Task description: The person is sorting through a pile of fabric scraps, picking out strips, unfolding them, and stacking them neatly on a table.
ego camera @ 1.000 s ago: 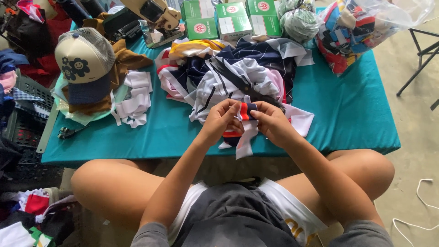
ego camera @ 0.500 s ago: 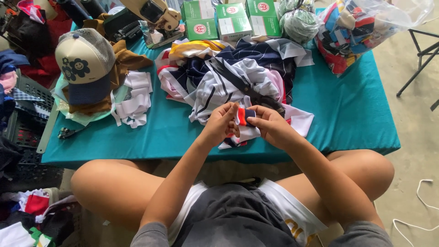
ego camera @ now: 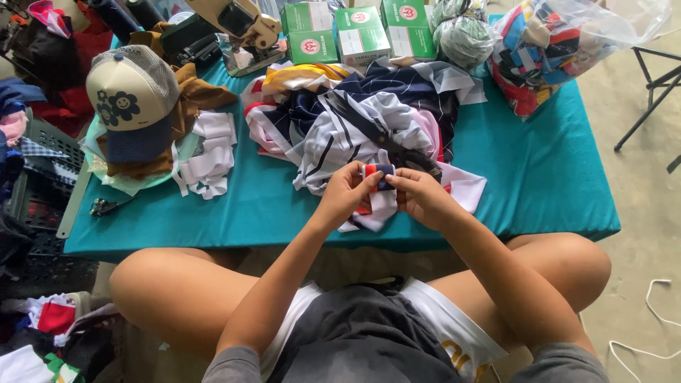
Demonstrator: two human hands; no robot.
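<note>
Since the earlier frame, both hands have drawn closer over the cloth pile. From the head camera I see a clear plastic bag [ego camera: 567,50] at two o'clock, stuffed with mixed coloured fabric scraps. At centre, my left hand [ego camera: 344,195] and right hand [ego camera: 422,198] pinch a small fabric piece [ego camera: 378,177] between fingertips; it is banded red, navy and white, above the teal table [ego camera: 539,184].
</note>
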